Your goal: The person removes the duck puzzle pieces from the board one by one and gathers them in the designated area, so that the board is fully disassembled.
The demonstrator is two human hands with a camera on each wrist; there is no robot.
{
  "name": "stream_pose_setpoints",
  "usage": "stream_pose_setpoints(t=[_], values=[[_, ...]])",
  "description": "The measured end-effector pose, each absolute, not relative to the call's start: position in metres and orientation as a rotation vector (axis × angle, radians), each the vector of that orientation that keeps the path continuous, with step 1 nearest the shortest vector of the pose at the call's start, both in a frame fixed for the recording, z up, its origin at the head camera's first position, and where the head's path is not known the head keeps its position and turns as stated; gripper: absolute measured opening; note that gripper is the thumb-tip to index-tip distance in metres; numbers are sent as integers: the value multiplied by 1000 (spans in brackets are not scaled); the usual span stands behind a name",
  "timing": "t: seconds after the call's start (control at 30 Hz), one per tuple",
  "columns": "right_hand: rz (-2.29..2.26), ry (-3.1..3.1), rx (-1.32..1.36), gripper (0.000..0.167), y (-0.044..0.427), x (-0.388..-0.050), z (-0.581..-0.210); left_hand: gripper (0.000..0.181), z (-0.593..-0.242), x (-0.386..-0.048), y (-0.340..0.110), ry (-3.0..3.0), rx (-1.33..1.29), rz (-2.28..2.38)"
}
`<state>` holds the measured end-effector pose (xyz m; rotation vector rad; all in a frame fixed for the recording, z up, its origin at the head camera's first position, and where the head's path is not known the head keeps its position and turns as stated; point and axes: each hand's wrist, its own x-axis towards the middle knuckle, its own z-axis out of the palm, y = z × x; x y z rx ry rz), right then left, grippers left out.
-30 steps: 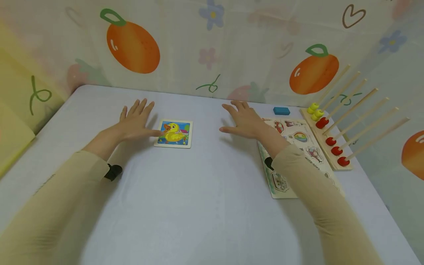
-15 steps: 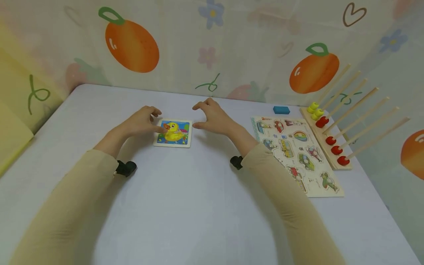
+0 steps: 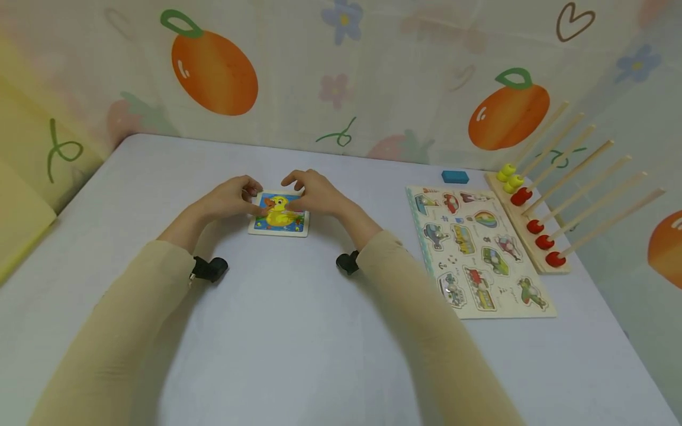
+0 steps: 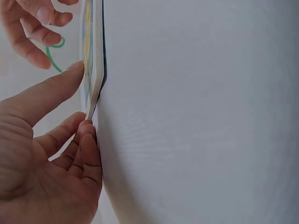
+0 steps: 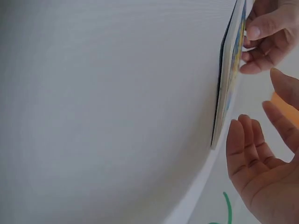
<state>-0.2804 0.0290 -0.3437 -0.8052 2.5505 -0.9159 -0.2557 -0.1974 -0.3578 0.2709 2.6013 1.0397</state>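
Left hand [image 3: 227,198] pinches flat, square duck board [image 3: 281,220]; right hand [image 3: 318,195] near.

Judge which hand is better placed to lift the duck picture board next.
Left, probably. The left hand appears to pinch the duck picture board at its edge; the right hand is close but looks clear of it in its wrist view.

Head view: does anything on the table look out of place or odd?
One mild oddity: the fourth peg from the back of the wooden bead stacker looks bare, though the other six carry yellow beads or red beads. The duck puzzle shows no visible damage.
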Motion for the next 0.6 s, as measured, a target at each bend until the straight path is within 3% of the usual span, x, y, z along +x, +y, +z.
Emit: stream_pose_setpoints(t=[0.6], values=[[-883,2483,-735,42,-9,-285,-343,64,-362,-259,-201,2570,318,1073]])
